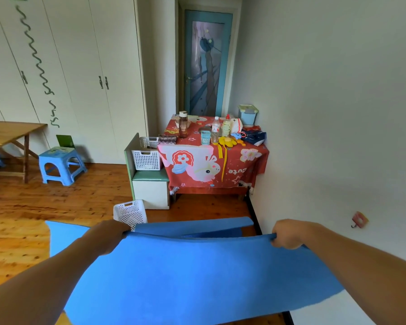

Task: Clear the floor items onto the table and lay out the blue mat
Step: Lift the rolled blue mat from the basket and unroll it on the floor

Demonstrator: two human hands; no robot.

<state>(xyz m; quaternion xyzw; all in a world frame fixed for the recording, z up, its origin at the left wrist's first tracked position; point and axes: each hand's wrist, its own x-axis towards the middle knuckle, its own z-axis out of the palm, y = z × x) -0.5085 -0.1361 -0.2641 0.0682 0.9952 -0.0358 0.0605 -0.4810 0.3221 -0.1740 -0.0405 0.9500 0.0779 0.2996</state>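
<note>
Above wooden floor [21, 214], both hands (left hand [114, 232], right hand [285, 233]) gripping blue mat [197, 273]

An orange-brown plank floor [56, 207] fills the room. At 10 o'clock stand white wardrobe doors [80, 55]. At 12 o'clock is a blue-framed door [206, 66] with patterned glass, and the cloth-covered table [195, 132] before it. At 9 o'clock are a wooden table [10, 132] and a blue plastic stool [60, 165]. The white wall [326, 90] at 2 o'clock carries perhaps a pink hook [359, 220].

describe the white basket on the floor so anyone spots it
Find the red-clothed table. Left of it stands a low seat; the basket lies tilted on the floor before it, while two other white baskets sit on the seat.
</note>
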